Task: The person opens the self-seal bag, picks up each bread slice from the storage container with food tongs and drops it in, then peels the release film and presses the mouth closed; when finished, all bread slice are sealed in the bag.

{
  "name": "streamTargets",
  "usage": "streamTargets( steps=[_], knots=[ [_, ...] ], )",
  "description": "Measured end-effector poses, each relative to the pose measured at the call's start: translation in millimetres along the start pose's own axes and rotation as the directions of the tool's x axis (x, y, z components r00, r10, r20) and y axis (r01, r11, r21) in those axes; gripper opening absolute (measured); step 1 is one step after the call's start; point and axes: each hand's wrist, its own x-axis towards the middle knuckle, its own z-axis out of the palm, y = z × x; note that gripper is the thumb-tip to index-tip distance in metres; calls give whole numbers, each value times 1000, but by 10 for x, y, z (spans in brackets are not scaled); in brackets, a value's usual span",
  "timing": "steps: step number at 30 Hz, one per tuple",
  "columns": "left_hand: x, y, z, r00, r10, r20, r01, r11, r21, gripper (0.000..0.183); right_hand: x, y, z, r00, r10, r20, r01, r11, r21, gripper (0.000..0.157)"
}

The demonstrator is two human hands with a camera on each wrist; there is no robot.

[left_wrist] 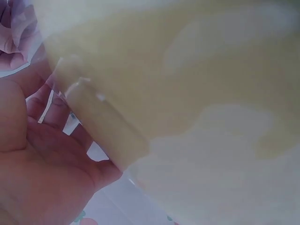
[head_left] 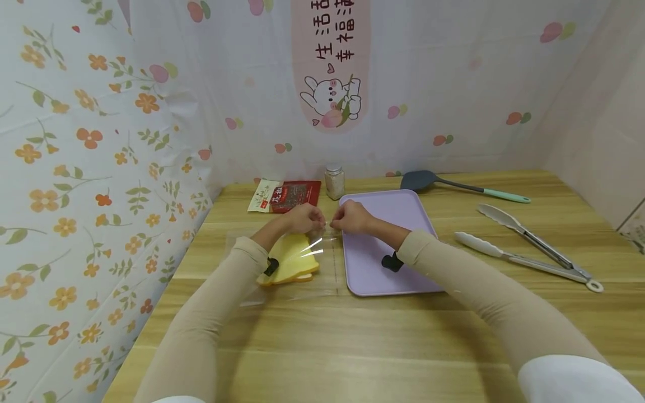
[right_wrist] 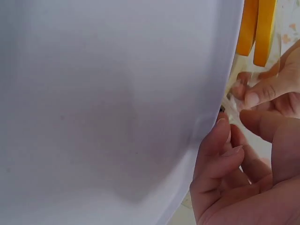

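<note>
A clear plastic bag lies on the table with yellow bread slices inside, their crust edges orange in the right wrist view. My left hand pinches the bag's far edge near its corner. In the left wrist view, the left hand lies along the film, fingers partly spread behind it. Close beside it, my right hand has thumb and fingertips at the same edge, over the rim of the lilac tray. The right hand appears to pinch the film; the exact contact is partly hidden.
Behind the hands lie a red spice packet and a small glass jar. A dark spatula with a mint handle rests at the back right. Metal tongs lie spread at the right. Patterned cloth hangs behind the table.
</note>
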Motion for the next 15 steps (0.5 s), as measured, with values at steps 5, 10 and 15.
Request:
streamTargets(
  steps=[5,10,15],
  knots=[
    [-22,19,6,1000,-7,2,7,1000,1,8,36,16,17,999,-30,18,30,1000,-8,14],
    [-23,11,10,1000,-6,-13,7,1000,10,10,53,-1,18,997,-69,29,70,997,-19,16],
    [-34,15,6,999,-1,-40,3,999,38,11,52,-20,10,994,-100,35,102,993,-67,16]
  ],
)
